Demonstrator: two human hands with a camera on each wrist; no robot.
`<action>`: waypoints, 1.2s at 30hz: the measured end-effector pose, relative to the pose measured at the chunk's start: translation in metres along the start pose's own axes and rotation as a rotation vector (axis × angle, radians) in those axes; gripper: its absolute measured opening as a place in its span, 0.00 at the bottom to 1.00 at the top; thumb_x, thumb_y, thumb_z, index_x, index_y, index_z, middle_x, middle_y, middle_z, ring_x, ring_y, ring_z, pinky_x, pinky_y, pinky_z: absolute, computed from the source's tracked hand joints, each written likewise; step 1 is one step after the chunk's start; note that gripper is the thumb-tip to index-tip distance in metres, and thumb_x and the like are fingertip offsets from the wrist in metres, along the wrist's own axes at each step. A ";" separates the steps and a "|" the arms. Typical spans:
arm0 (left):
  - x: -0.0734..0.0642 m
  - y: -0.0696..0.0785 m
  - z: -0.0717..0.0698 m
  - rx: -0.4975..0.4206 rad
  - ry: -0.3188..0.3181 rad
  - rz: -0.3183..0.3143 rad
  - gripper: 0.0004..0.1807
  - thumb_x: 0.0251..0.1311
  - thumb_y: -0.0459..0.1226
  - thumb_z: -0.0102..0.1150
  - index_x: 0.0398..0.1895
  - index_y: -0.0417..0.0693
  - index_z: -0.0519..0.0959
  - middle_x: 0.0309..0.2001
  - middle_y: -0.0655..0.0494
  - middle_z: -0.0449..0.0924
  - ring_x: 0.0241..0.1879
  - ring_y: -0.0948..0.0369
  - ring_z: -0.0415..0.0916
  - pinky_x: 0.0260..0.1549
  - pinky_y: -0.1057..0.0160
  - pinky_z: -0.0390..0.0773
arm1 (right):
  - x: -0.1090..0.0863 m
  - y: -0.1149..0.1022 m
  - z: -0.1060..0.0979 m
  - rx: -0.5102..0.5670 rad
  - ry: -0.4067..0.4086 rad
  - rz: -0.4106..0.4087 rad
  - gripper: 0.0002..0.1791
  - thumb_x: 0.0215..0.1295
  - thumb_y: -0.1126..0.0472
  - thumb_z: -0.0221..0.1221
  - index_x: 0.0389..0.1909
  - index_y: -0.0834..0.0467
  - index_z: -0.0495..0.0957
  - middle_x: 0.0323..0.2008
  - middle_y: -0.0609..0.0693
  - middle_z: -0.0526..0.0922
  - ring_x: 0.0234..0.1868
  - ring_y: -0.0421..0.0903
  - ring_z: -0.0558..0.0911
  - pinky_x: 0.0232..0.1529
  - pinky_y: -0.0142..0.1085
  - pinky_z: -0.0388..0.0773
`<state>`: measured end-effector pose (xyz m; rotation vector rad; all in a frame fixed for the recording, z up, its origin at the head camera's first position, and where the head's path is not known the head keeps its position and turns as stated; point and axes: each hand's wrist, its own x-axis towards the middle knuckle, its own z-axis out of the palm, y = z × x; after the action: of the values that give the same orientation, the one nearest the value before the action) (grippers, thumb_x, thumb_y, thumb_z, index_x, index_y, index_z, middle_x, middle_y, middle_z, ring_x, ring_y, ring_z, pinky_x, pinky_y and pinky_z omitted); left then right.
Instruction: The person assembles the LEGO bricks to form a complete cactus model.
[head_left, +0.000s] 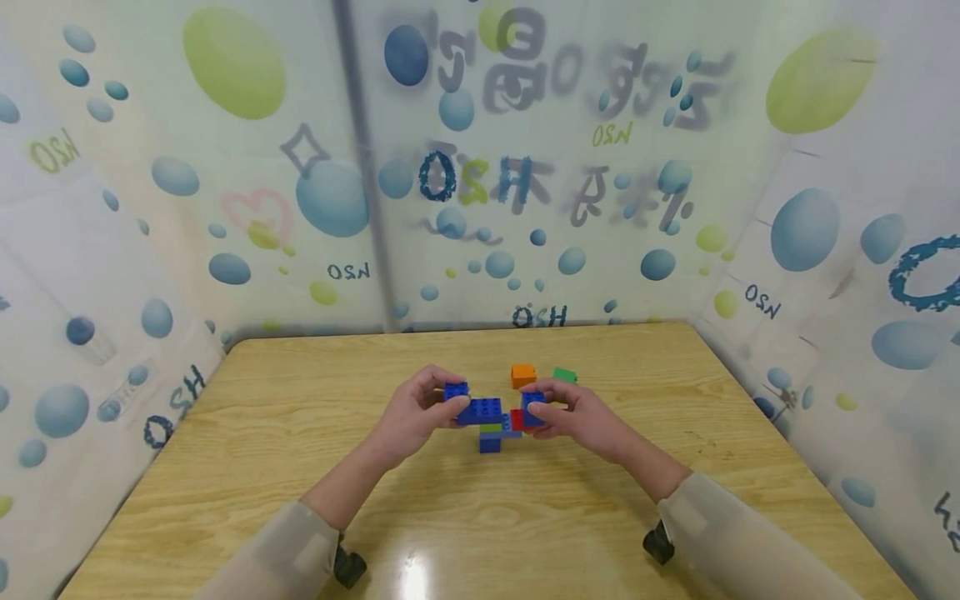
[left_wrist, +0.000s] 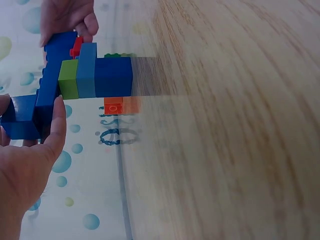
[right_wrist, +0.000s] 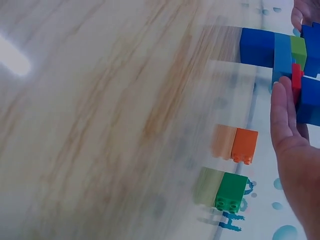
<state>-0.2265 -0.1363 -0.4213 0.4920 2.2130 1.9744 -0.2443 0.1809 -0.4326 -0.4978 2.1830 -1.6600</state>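
A small structure of toy building bricks stands on the table between both hands. At its bottom is a blue brick point(head_left: 490, 444), with a light blue brick point(left_wrist: 87, 70) and a lime green brick point(left_wrist: 69, 79) stacked above. A long blue brick point(head_left: 483, 410) lies over the green one, and a smaller blue brick point(head_left: 455, 389) sits on its left end. My left hand point(head_left: 416, 415) pinches that left end between thumb and fingers. My right hand point(head_left: 576, 414) grips another blue brick point(head_left: 533, 408) by a red brick point(right_wrist: 296, 82) on the right side.
Behind the structure, an orange brick point(head_left: 523, 376) and a green brick point(head_left: 565, 376) lie on the wooden table point(head_left: 315, 400). A printed curtain point(head_left: 300, 275) hangs along the table's far edge and both sides.
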 end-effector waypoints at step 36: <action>0.000 0.001 0.000 0.000 0.005 -0.011 0.18 0.77 0.37 0.67 0.64 0.42 0.78 0.57 0.43 0.81 0.51 0.53 0.83 0.49 0.54 0.93 | 0.000 -0.002 -0.001 -0.008 -0.015 0.005 0.28 0.81 0.47 0.64 0.74 0.54 0.76 0.68 0.65 0.77 0.55 0.64 0.91 0.59 0.57 0.90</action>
<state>-0.2264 -0.1367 -0.4204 0.4740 2.2133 1.9725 -0.2441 0.1811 -0.4303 -0.5057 2.1793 -1.6402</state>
